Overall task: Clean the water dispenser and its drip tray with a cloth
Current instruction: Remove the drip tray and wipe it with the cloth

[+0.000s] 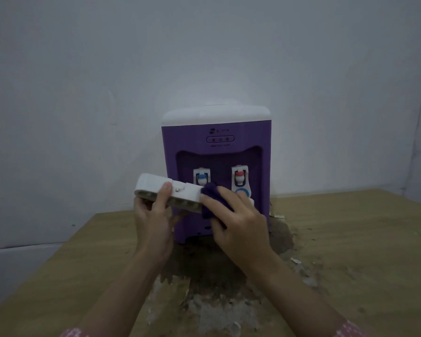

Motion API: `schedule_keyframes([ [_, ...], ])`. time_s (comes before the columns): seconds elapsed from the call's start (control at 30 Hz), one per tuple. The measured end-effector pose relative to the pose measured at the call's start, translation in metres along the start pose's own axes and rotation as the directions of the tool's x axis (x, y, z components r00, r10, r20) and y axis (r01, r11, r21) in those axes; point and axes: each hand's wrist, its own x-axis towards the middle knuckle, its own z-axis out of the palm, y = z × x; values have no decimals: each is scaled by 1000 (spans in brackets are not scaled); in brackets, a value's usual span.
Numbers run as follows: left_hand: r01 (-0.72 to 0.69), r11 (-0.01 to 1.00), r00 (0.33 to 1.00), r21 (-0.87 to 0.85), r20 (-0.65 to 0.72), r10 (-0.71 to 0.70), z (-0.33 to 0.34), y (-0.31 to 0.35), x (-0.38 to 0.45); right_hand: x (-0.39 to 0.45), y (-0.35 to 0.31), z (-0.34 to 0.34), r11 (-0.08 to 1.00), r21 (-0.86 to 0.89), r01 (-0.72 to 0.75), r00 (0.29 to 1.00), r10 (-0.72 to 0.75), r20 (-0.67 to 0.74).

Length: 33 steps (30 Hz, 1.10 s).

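I see the left hand (152, 215) gripping the white drip tray (167, 193) (lifted, tilted) at nine o'clock of the purple water dispenser (216, 171); the right hand (238, 220) clutches a dark cloth (210, 198) against the tray's three-o'clock end.

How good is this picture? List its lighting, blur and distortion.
Head view: dim, flat, bluish light with no glare; the water dispenser throws only a faint shadow on the wall. Soft focus blurs its panel lettering, and the left hand, drip tray, right hand and purple cloth are slightly smeared. Wide-angle bending shows in the table edges and the wall corner at right.
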Motion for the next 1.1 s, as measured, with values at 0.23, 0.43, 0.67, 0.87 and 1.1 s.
schedule_keyframes([
  [0.23,12,1000,999,-25,-29,-13,-1,1,3,-9,25,-2,855,309,-416,881,463,-98],
  [0.43,76,994,996,-72,-34,-79,-1,-3,4,-17,24,-3,960,199,-197,966,224,-126],
  [0.67,27,999,998,44,-64,-24,-9,-1,9,-23,50,-5,831,268,-487,864,504,7],
  [0.87,26,960,1000,279,-21,-21,1,-4,13,-15,35,-11,928,305,-212,975,182,123],
  [1.1,7,936,999,352,-39,8,-6,-3,14,-22,44,-8,970,135,-200,957,165,238],
])
